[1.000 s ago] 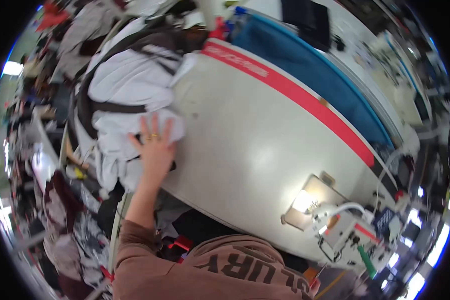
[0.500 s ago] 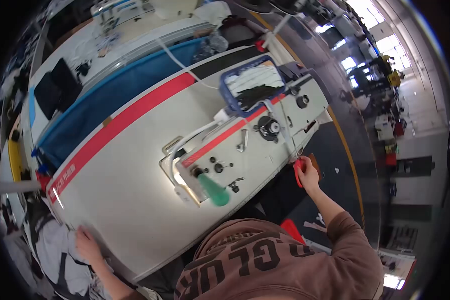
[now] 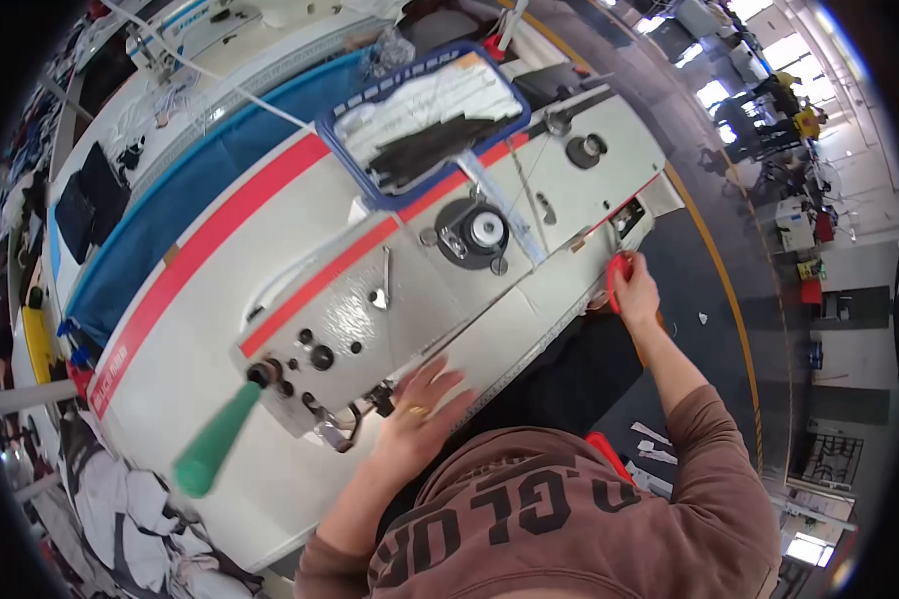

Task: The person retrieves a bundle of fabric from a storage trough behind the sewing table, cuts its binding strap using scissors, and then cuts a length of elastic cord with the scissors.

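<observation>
My right hand (image 3: pixel 637 290) is closed around the red handles of a pair of scissors (image 3: pixel 617 282), beside the right end of a white sewing machine (image 3: pixel 440 290). The blades are hard to make out. My left hand (image 3: pixel 420 419) is open, slightly blurred, with a ring on one finger. It is by the machine's front edge, close to small metal parts (image 3: pixel 335 424) at the left end; I cannot tell if it touches them. A green cone-shaped piece (image 3: pixel 215 439) sticks out from that end. On top sits a blue-rimmed tray (image 3: pixel 355 178) holding white and dark pieces.
The white tabletop (image 3: pixel 170 369) with a red stripe lies under the machine. Behind it runs a blue cloth trough (image 3: pixel 170 230). Grey and white garments (image 3: pixel 120 499) are heaped at the left. Yellow-lined floor (image 3: pixel 714 260) stretches to the right, and a person in yellow (image 3: pixel 807 122) is far off.
My left hand has left the garments at the lower left and moved right to the machine's front. The machine head and tray look larger and farther left. My right hand, still holding scissors, has risen slightly.
</observation>
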A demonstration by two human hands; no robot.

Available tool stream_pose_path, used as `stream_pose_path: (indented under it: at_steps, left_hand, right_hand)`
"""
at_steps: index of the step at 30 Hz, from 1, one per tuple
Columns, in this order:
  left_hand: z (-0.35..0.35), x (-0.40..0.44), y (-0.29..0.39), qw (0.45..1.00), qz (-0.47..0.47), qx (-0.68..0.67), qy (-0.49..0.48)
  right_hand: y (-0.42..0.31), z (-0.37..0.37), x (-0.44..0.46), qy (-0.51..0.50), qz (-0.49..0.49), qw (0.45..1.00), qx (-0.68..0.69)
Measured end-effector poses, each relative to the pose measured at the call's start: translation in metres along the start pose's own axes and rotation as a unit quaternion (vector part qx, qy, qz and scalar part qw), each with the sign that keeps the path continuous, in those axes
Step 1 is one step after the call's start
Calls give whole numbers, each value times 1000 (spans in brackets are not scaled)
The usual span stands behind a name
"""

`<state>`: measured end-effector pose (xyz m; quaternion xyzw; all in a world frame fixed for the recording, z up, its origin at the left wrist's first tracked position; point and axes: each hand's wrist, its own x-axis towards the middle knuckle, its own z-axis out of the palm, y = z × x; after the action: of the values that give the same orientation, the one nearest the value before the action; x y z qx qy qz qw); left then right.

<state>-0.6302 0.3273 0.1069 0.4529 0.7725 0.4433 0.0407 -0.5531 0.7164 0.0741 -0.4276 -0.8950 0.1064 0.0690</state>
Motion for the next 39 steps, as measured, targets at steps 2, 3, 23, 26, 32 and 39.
stream_pose_path:
  at_steps: [2, 3, 23, 26, 32, 39]
  left_hand:
    - [23, 20, -3, 990, 73, 117, -37]
    - [33, 30, 1, 983, 83, 150, -60]
    - [146, 40, 46, 911, 205, 319, -161]
    - [148, 26, 51, 861, 240, 424, -145]
    - [154, 7, 65, 796, 221, 537, -169]
    - [150, -2, 78, 738, 222, 609, -188]
  right_hand:
    - [16, 9, 13, 16, 23, 997, 73]
    - [26, 15, 16, 49, 2, 993, 110]
    - [0, -2, -113, -302, -50, 618, 724]
    - [3, 0, -120, -328, -62, 606, 722]
    - [4, -2, -134, -326, -97, 609, 717]
    - [1, -5, -141, -320, -126, 637, 690]
